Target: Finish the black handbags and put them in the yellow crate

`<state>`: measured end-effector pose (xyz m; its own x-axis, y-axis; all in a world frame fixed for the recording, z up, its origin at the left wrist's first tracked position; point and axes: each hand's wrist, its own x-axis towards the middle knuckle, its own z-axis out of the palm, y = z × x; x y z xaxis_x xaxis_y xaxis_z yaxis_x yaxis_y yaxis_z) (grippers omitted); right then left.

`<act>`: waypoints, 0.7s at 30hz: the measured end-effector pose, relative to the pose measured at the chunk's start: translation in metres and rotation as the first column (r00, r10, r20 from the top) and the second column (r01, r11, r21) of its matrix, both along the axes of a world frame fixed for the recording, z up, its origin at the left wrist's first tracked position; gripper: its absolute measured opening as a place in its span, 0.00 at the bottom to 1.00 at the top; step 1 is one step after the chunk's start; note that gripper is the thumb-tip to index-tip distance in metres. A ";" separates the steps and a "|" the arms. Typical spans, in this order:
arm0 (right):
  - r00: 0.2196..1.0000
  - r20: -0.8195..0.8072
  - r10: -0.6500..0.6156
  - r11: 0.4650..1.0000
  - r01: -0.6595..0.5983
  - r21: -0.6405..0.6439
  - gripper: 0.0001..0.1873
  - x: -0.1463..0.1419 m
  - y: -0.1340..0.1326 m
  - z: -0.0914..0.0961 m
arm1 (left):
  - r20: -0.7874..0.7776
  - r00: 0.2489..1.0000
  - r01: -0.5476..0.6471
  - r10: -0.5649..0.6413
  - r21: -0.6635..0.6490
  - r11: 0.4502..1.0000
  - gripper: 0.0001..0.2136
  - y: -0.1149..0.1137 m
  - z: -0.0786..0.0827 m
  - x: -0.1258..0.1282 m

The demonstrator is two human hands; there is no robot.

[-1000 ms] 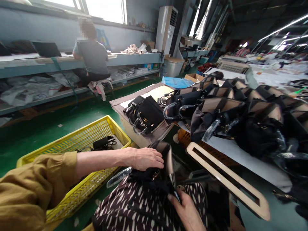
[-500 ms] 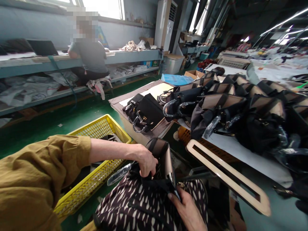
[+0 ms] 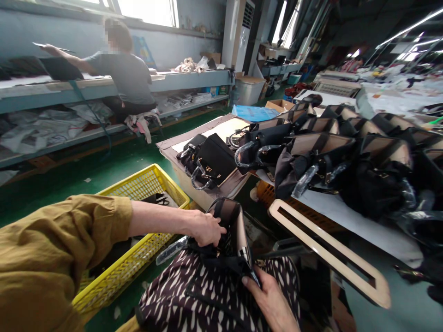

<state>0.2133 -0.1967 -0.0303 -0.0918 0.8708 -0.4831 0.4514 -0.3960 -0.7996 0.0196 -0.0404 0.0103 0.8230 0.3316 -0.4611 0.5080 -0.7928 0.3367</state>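
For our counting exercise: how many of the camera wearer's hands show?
2: left hand at the opening of the black bag; right hand holding its edge.

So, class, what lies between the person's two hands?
The open black bag lies between the left hand and right hand, as the head view shows.

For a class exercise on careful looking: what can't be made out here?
Head view, all:
Exact grip of the left hand: hidden behind it.
Bottom inside the black bag: hidden by its sides.
Part of the yellow basket: behind the left sleeve.
Far tabletop items: too small, blurred.
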 end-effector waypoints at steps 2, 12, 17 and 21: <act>1.000 -0.010 -0.011 1.000 0.011 -0.001 0.17 0.000 -0.001 -0.001 | -0.064 0.983 0.175 -0.175 -0.001 0.985 0.05 -0.006 0.004 0.002; 0.973 -0.220 0.065 0.997 -0.071 -0.018 0.14 0.014 0.000 0.014 | 0.022 0.917 -0.397 0.398 0.161 0.904 0.12 0.020 0.043 0.013; 0.947 -0.299 0.118 0.985 -0.150 -0.086 0.12 0.024 0.013 0.027 | 0.069 0.944 -0.329 0.323 0.280 0.902 0.12 0.007 0.062 0.006; 0.943 -0.288 0.170 0.974 -0.204 -0.093 0.07 0.018 0.017 0.028 | 0.123 0.989 -0.114 0.078 0.320 0.941 0.15 -0.009 0.045 0.004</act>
<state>0.2312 -0.1792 -0.0021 -0.3921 0.7621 -0.5152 0.2950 -0.4264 -0.8551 0.0239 -0.0495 0.0553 0.8181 0.5287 -0.2260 0.5627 -0.8172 0.1251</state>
